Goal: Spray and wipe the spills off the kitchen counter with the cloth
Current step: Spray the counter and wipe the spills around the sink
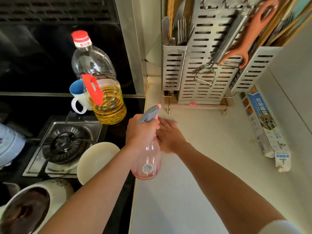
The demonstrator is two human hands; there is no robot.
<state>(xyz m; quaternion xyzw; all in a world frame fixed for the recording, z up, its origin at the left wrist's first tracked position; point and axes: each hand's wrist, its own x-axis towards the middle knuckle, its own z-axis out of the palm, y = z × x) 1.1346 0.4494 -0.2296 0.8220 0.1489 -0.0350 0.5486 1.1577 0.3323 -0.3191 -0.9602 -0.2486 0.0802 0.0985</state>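
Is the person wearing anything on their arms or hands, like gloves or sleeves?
No gloves, rings or watch show: the left hand and right hand are bare, as are both forearms. A white sleeve covers the right upper arm.

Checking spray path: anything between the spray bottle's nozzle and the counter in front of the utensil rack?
Nothing visible. The left hand grips the spray bottle, nozzle aimed at bare counter before the utensil rack. The right hand lies flat on the counter beside the bottle, fingertips near that line, not across it.
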